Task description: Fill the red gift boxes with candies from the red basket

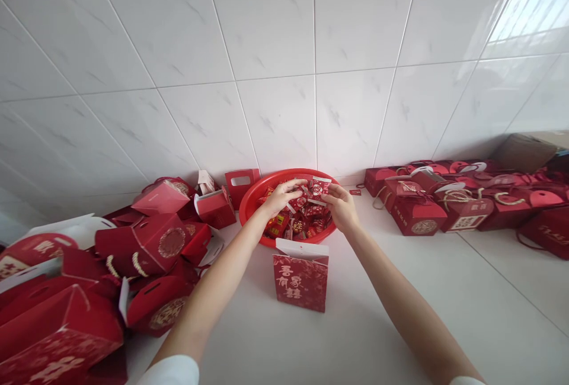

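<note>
Both my hands are over a red plastic basket [254, 200] filled with wrapped candies [300, 225], mostly red, some with yellow. My right hand [343, 207] pinches a small red candy packet [320, 187] with a white edge, at the basket's right side. My left hand [281, 198] has its fingers closed by a small red wrapped piece at the basket's middle; the fingertips partly cover it. Just in front of the basket, between my forearms, a red paper gift box [301, 281] stands upright with white lettering and its top open.
Several empty-looking red gift boxes [146, 243] lie heaped on the left. Closed red boxes with cord handles [420, 216] stand in rows on the right, a brown carton [524, 151] behind them. A tiled wall [284, 118] rises directly behind the white tabletop [373, 337].
</note>
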